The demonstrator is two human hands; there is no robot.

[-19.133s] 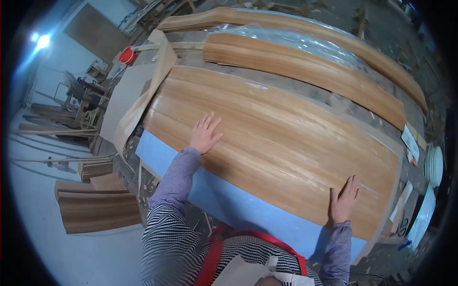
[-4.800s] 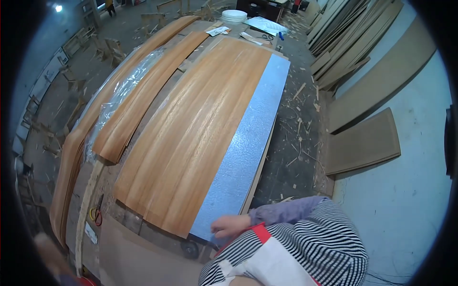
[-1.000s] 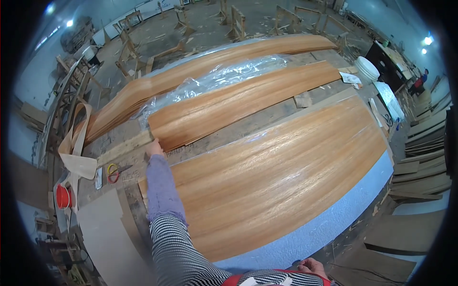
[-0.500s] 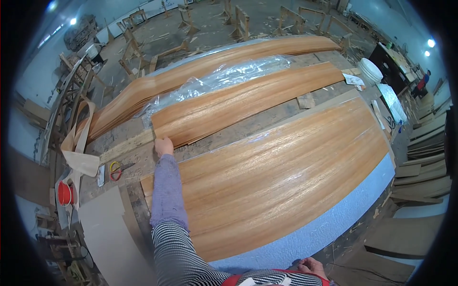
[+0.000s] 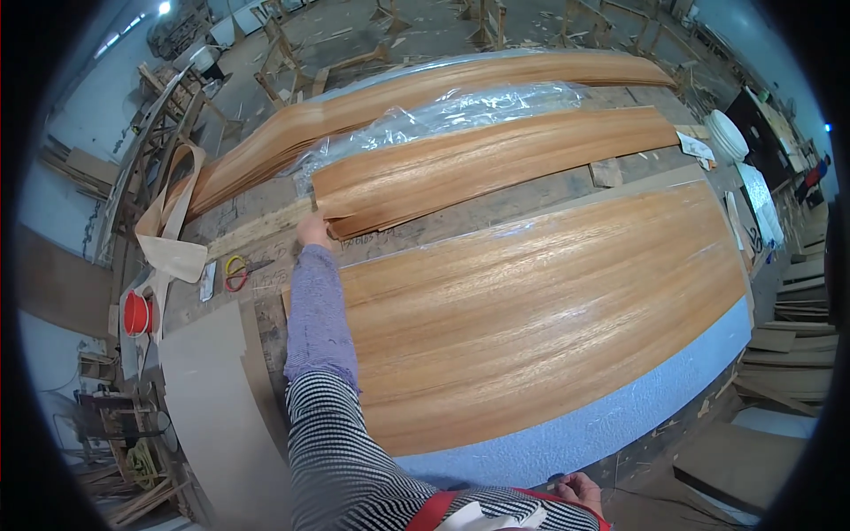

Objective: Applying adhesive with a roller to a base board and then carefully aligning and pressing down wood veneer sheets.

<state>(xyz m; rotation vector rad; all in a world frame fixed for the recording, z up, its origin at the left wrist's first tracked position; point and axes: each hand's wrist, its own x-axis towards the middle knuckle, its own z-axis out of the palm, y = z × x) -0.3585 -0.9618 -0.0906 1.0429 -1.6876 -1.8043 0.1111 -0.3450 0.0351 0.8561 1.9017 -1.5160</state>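
Note:
My left hand (image 5: 314,230) reaches out and pinches the near left corner of a stack of long brown wood veneer sheets (image 5: 496,164). The top sheet is slightly lifted and buckled beside my fingers. Closer to me lies a broad wood-grain veneer sheet (image 5: 540,310), with a pale blue sheet (image 5: 611,416) showing from under its near edge. By my body at the lower edge, my right hand (image 5: 582,489) is curled closed; a small dark thing shows at its fingertips, too small to name.
Behind the stack lie crumpled clear plastic film (image 5: 434,115) and another long veneer bundle (image 5: 505,75). To the left are scissors (image 5: 235,273), a red spool (image 5: 137,312), a curled veneer strip (image 5: 177,257) and a grey board (image 5: 212,389). A white bucket (image 5: 726,135) stands far right.
The view has shifted, so the table sits further right and higher in it. My left hand stays at the stack's corner, where the top sheet has buckled upward. My right hand stays low.

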